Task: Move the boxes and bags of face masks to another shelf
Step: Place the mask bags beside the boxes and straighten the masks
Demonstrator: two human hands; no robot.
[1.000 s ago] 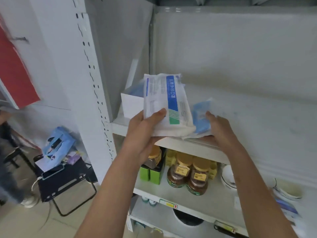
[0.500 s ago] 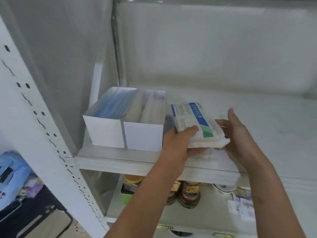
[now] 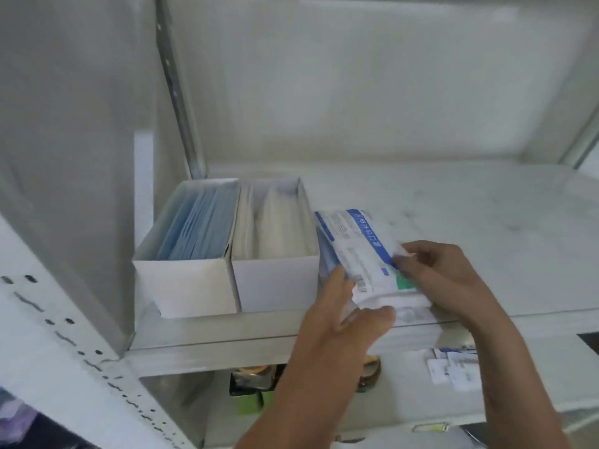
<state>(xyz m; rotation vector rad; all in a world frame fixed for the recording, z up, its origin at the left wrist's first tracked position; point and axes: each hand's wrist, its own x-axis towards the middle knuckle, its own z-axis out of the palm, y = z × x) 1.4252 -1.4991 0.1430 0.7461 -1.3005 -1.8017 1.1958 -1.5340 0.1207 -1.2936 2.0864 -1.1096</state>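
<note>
Two open white boxes stand side by side at the left of the white shelf (image 3: 486, 228). The left box (image 3: 191, 247) holds blue masks, the right box (image 3: 275, 251) holds white ones. Right beside the second box lies a stack of mask bags (image 3: 359, 254), white with a blue stripe, resting on the shelf near its front edge. My left hand (image 3: 343, 315) grips the stack's front left corner, thumb under the front. My right hand (image 3: 437, 273) holds the stack's right side, fingers curled over the top bag.
A perforated white upright (image 3: 64, 351) runs down the left. The shelf's grey side wall (image 3: 81, 124) stands behind the boxes. Below the shelf are jars (image 3: 368, 374), a green box (image 3: 249, 403) and white labels (image 3: 453, 371). Bare shelf extends to the right.
The bags came down from the air onto the shelf and slid left against the second box. Both hands followed, and the view moved closer to the shelf.
</note>
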